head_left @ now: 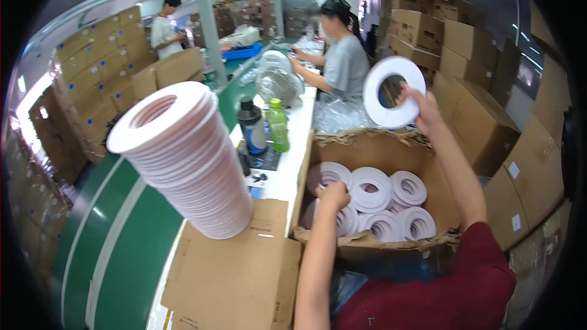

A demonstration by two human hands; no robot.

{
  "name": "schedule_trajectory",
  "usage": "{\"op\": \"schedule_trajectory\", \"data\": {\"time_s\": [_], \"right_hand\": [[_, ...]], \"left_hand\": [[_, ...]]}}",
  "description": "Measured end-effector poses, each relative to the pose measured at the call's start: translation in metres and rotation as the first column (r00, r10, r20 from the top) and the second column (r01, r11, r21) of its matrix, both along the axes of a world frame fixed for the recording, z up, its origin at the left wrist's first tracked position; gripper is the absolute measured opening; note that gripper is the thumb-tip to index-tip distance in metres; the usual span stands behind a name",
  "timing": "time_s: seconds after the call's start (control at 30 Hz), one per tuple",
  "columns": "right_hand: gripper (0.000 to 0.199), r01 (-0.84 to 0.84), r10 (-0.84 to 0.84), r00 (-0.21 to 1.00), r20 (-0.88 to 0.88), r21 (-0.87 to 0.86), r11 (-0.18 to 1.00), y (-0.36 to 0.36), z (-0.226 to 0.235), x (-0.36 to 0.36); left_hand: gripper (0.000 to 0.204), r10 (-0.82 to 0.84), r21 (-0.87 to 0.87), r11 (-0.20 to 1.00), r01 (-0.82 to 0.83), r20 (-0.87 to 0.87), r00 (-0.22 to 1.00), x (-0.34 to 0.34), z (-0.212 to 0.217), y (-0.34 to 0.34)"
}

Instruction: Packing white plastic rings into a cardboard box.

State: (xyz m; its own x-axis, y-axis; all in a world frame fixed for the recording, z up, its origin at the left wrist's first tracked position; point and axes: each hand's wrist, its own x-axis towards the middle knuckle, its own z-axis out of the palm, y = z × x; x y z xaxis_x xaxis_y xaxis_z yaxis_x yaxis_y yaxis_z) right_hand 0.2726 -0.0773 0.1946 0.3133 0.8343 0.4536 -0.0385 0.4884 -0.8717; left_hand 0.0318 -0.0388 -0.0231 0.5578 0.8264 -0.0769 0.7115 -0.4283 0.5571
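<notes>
My right hand [419, 109] grips a flat white ring [374, 88] by its edge, thumb and fingers at the hole, raised above the far right of an open cardboard box [391, 150]. Inside the box stand several stacks of white rings [370, 178] with pinkish sides. My left hand [334, 196] reaches into the left side of the box, fingers curled against the stacks there; what they hold is hidden. To the left, a tall stack of white rings [195, 165] rises from a flattened cardboard piece [226, 275].
A dark bottle [252, 125] and a green bottle [278, 127] stand on the white bench beside the box. Left of it runs a green conveyor belt [131, 250]. A co-worker [345, 55] is at the bench ahead. Cardboard cartons [477, 113] are piled right.
</notes>
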Motion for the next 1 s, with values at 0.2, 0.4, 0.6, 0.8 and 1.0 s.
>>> {"op": "schedule_trajectory", "data": {"time_s": [0.2, 0.4, 0.6, 0.8, 1.0], "right_hand": [[0.031, -0.531, 0.535, 0.807, -0.250, 0.090, 0.843, 0.073, 0.147, -0.183], [0.034, -0.773, 0.763, 0.608, -0.219, 0.056, 0.632, 0.100, 0.185, -0.338], [0.032, -0.764, 0.746, 0.644, -0.170, -0.172, 0.621, 0.104, 0.164, -0.397], [0.026, -0.508, 0.539, 0.840, 0.057, -0.263, 0.820, 0.117, 0.152, -0.409], [0.034, -0.214, 0.358, 0.790, 0.498, -0.323, 0.922, 0.101, 0.141, -0.395]], "left_hand": [[0.028, -0.001, -0.068, 0.998, -0.002, -0.053, 0.999, -0.001, 0.001, 0.005], [0.027, 0.049, -0.038, 0.998, -0.051, -0.063, 0.997, -0.007, -0.006, 0.012], [0.027, 0.070, -0.035, 0.997, -0.072, -0.057, 0.996, -0.004, -0.006, 0.012], [0.029, 0.058, -0.042, 0.997, -0.060, -0.045, 0.997, -0.004, -0.007, 0.015], [0.030, 0.058, -0.041, 0.997, -0.059, -0.043, 0.997, -0.007, -0.008, 0.017]]}}
